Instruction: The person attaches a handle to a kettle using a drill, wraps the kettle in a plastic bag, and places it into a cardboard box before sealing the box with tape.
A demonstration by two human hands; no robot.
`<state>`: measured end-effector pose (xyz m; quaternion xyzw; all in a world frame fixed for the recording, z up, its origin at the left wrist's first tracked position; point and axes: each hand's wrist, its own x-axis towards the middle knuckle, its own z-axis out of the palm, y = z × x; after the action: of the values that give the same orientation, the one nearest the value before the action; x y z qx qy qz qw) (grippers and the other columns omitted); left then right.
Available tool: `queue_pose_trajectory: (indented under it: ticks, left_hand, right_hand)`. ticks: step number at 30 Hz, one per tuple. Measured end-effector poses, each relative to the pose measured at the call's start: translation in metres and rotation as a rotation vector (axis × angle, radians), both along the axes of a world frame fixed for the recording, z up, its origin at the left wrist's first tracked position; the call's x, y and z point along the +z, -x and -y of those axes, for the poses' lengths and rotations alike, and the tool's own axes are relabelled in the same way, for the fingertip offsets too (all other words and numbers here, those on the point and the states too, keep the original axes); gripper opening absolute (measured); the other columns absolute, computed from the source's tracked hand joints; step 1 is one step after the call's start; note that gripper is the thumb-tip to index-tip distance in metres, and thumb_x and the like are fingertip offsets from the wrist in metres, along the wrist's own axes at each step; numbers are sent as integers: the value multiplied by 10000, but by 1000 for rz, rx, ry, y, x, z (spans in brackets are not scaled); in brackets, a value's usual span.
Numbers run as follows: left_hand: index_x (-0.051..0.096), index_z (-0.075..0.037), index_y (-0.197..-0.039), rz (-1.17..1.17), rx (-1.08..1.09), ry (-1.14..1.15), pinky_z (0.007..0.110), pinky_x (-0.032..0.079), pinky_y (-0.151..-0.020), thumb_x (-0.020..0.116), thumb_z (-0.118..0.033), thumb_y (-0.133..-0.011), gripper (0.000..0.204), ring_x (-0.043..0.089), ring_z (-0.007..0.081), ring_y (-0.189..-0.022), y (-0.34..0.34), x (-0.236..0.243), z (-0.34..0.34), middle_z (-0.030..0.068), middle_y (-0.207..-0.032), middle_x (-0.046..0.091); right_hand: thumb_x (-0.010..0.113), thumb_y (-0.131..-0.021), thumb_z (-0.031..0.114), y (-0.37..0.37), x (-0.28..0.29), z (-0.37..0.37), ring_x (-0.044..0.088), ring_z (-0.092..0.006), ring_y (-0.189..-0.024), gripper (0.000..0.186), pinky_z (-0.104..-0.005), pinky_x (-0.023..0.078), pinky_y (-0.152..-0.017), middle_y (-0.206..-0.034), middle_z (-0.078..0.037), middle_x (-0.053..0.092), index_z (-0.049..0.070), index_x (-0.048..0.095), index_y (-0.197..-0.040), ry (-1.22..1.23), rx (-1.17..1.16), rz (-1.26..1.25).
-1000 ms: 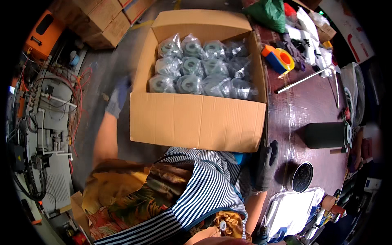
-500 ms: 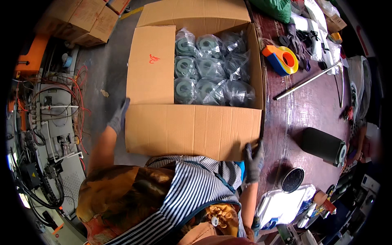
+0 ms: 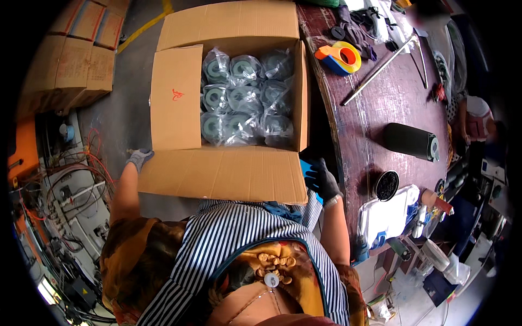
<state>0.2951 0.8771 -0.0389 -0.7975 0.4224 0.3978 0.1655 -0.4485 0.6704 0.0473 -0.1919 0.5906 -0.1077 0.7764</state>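
A large open cardboard box (image 3: 176, 117) stands in front of me, its flaps folded outward. Inside it are several round green-grey rolls (image 3: 243, 70), each wrapped in clear plastic and packed in rows. My left hand (image 3: 140, 157), in a grey glove, is closed at the left corner of the near flap (image 3: 223, 176). Beside that flap's right end is my right hand (image 3: 324, 180), in a dark grey glove, with its fingers apart and nothing held. Whether its fingertips touch the cardboard I cannot tell.
To the right is a dark red table (image 3: 359, 127) with an orange-and-blue tape dispenser (image 3: 341, 58), a metal rod (image 3: 375, 73), a dark green roll (image 3: 410, 141) and a round black container (image 3: 386, 185). Stacked cartons (image 3: 70, 62) stand far left, above machinery with loose cables (image 3: 70, 179).
The box has shifted left, and a gap now shows between it and the table. My right hand has moved off the flap's corner to its side. The view has shifted too.
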Motion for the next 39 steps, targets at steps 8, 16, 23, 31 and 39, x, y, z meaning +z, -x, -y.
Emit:
queue_pose_trajectory:
  ticks: [8, 16, 23, 31, 39]
  left_hand:
    - [702, -78, -1145, -241, 162, 240, 343, 508, -867, 588, -395, -974, 378, 684, 272, -978, -17, -18, 13, 132, -1030, 730]
    - [737, -81, -1037, -38, 68, 91, 384, 525, -778, 635, -403, -932, 354, 686, 278, -867, -46, 41, 35, 150, -939, 732]
    - [687, -120, -1151, -61, -886, -226, 379, 531, -829, 584, -340, -928, 330, 682, 321, -1005, -117, 99, 62, 140, -1175, 697]
    - [726, -141, -1215, -307, 196, -21, 316, 536, -816, 777, -248, -815, 417, 659, 168, -932, -117, 158, 21, 46, -1023, 725]
    - [741, -89, -1183, -378, 367, -126, 307, 536, -662, 792, -229, -814, 398, 642, 149, -764, -112, 196, 115, 38, -970, 730]
  right_hand:
    - [485, -1051, 485, -38, -257, -3, 635, -169, -965, 593, -298, 518, -865, -1139, -71, 679, -40, 590, -1305, 519, -662, -103]
    - [405, -1045, 573, -87, -178, -94, 609, -292, -1150, 648, -383, 428, -1035, -1293, -100, 659, 39, 569, -1372, 431, -267, -19]
    - [371, -1096, 395, -103, -148, -159, 574, -199, -1155, 468, -335, 427, -1008, -1277, -76, 635, 15, 519, -1325, 121, -454, 356]
    - [515, -1047, 189, -136, -69, -178, 625, -278, -991, 268, -388, 493, -899, -1102, -109, 668, -27, 528, -1204, 910, -58, -278]
    - [657, -987, 244, -190, -114, -248, 642, -269, -1095, 400, -420, 560, -917, -1253, -123, 629, 99, 513, -1331, 240, -1117, 269]
